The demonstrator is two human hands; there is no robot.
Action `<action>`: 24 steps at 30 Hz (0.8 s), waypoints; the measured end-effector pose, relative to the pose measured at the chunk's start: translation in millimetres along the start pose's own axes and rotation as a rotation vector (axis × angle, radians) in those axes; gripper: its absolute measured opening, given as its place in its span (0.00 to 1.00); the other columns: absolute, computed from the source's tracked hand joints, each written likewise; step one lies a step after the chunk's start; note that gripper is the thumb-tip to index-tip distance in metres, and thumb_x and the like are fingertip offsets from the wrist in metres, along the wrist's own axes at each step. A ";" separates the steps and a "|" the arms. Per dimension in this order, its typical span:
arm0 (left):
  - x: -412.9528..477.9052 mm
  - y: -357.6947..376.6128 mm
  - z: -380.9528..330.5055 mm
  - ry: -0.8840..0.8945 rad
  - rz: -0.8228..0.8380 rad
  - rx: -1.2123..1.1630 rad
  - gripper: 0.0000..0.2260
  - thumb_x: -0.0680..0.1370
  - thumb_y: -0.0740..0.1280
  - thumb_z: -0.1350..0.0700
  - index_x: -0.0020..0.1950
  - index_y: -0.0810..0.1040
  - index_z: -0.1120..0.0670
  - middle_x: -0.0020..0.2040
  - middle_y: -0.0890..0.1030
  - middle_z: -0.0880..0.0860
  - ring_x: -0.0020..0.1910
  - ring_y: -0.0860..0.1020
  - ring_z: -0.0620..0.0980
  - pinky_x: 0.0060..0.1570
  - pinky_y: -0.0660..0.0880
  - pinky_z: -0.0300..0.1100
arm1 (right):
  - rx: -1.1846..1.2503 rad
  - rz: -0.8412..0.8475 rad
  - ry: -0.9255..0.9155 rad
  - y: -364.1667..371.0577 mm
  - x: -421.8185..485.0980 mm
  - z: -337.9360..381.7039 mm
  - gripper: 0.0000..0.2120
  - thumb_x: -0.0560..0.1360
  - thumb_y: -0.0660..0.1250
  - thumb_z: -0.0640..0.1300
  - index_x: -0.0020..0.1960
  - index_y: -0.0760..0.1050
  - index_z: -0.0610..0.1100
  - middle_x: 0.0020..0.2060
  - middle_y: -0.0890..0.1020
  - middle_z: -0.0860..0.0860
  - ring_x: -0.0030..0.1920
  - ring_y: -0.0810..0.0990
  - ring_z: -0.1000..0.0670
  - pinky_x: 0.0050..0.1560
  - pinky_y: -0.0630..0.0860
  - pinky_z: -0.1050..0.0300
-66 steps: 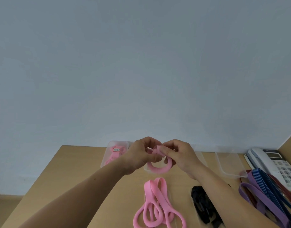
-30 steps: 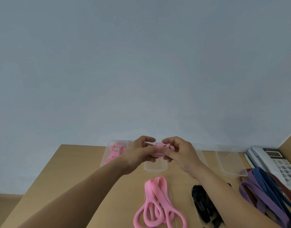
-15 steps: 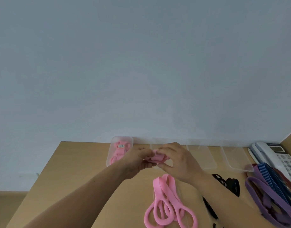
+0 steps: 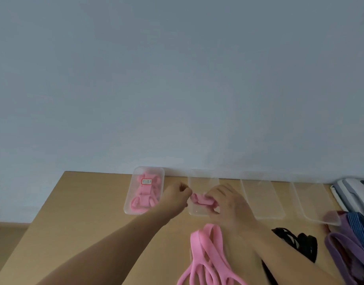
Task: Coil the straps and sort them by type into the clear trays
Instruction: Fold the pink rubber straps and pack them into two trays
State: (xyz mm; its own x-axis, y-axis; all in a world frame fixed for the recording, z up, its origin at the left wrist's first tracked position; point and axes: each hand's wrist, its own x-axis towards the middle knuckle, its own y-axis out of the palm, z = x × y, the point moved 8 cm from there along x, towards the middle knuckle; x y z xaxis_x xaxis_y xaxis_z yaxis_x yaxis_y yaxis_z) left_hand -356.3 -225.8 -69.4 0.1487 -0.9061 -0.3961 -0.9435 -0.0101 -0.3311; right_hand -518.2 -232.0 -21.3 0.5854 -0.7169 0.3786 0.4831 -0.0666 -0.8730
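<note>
Only one piece of writing is seen: a small white label (image 4: 147,181) with a red border, set on the coiled pink straps (image 4: 143,199) in the leftmost clear tray (image 4: 129,204). Dark characters are printed on it, but they are too blurred to be read. At the right edge a telephone (image 4: 350,193) is cut off, and nothing on it can be read.

Plain pale blue-grey wall (image 4: 177,79) fills most of view; light soft & even. Light-wood desk (image 4: 84,212) butts against it at btm. Brownish floor strip (image 4: 6,229) shows btm left. White desk phone (image 4: 353,190) at far right.
</note>
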 end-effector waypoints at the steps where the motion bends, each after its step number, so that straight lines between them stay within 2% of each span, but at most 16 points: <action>1: 11.1 0.5 0.8 0.008 -0.046 0.078 0.03 0.78 0.62 0.57 0.49 0.75 0.54 0.42 0.78 0.51 0.38 0.79 0.51 0.37 0.72 0.40 | -0.014 0.013 0.004 6.2 6.0 -12.8 0.11 0.65 0.77 0.42 0.45 0.79 0.44 0.41 0.80 0.53 0.43 0.79 0.48 0.42 0.78 0.55; 4: 42.0 7.1 6.7 -0.023 -0.110 0.258 0.19 0.78 0.62 0.55 0.69 0.70 0.56 0.56 0.78 0.54 0.48 0.78 0.53 0.45 0.73 0.44 | -0.069 0.047 0.012 27.2 27.0 -43.9 0.11 0.65 0.78 0.44 0.44 0.79 0.45 0.39 0.80 0.52 0.42 0.79 0.46 0.42 0.77 0.53; 8: 67.8 21.2 14.2 -0.033 -0.076 0.417 0.26 0.77 0.60 0.55 0.76 0.64 0.55 0.63 0.76 0.58 0.58 0.77 0.57 0.56 0.75 0.51 | -0.154 0.105 -0.052 55.7 48.9 -60.3 0.11 0.67 0.77 0.49 0.42 0.79 0.45 0.37 0.80 0.52 0.41 0.78 0.46 0.40 0.75 0.53; 10: 73.5 25.8 19.2 -0.041 -0.062 0.431 0.27 0.77 0.60 0.56 0.76 0.63 0.54 0.62 0.78 0.58 0.59 0.77 0.58 0.57 0.75 0.50 | -0.181 0.128 -0.070 64.6 55.3 -63.4 0.12 0.66 0.77 0.51 0.41 0.79 0.45 0.36 0.80 0.51 0.40 0.78 0.45 0.39 0.75 0.52; 14: 75.7 28.1 20.3 -0.010 -0.080 0.406 0.27 0.75 0.60 0.60 0.76 0.64 0.53 0.56 0.81 0.60 0.54 0.79 0.59 0.48 0.74 0.46 | -0.241 0.173 -0.044 73.8 61.6 -67.8 0.12 0.61 0.80 0.47 0.37 0.79 0.45 0.33 0.79 0.50 0.37 0.78 0.44 0.36 0.76 0.51; 16: 75.9 27.9 21.6 -0.009 -0.088 0.394 0.28 0.75 0.61 0.59 0.76 0.64 0.53 0.53 0.82 0.59 0.47 0.80 0.55 0.43 0.73 0.43 | -0.279 0.183 -0.011 75.5 62.1 -71.4 0.12 0.59 0.81 0.44 0.35 0.78 0.45 0.31 0.79 0.49 0.35 0.78 0.44 0.35 0.75 0.52; 18: 74.0 29.5 23.2 -0.018 -0.087 0.364 0.28 0.75 0.62 0.59 0.75 0.65 0.52 0.42 0.79 0.52 0.36 0.77 0.47 0.35 0.70 0.40 | -0.283 0.182 -0.004 77.1 62.6 -73.3 0.13 0.57 0.81 0.41 0.34 0.77 0.44 0.30 0.78 0.49 0.34 0.78 0.44 0.34 0.75 0.53; 20: 73.0 31.0 24.7 -0.027 -0.083 0.350 0.28 0.74 0.61 0.58 0.74 0.65 0.51 0.35 0.74 0.47 0.32 0.74 0.45 0.30 0.68 0.39 | -0.257 0.212 -0.015 81.4 65.3 -72.9 0.15 0.54 0.82 0.39 0.33 0.76 0.44 0.29 0.77 0.49 0.31 0.77 0.45 0.32 0.74 0.56; 22: 74.0 31.3 26.3 -0.033 -0.079 0.354 0.28 0.74 0.61 0.58 0.74 0.65 0.51 0.34 0.74 0.47 0.31 0.74 0.45 0.29 0.67 0.40 | -0.235 0.281 -0.006 89.3 67.5 -74.6 0.19 0.50 0.83 0.38 0.33 0.76 0.44 0.30 0.77 0.49 0.30 0.77 0.46 0.28 0.69 0.59; 24: 75.1 30.8 28.2 -0.047 -0.075 0.340 0.28 0.73 0.62 0.58 0.74 0.65 0.51 0.35 0.75 0.48 0.31 0.76 0.46 0.31 0.69 0.40 | -0.221 0.374 0.032 101.8 66.8 -79.5 0.19 0.54 0.83 0.40 0.39 0.76 0.43 0.35 0.77 0.48 0.34 0.80 0.45 0.29 0.65 0.58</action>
State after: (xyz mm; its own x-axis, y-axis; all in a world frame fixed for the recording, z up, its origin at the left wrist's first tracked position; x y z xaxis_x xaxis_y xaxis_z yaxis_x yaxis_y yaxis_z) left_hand -365.9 -282.2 -133.5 0.2349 -0.8876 -0.3962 -0.7781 0.0726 -0.6239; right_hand -481.7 -341.8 -109.3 0.6716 -0.7407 0.0175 0.0886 0.0569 -0.9944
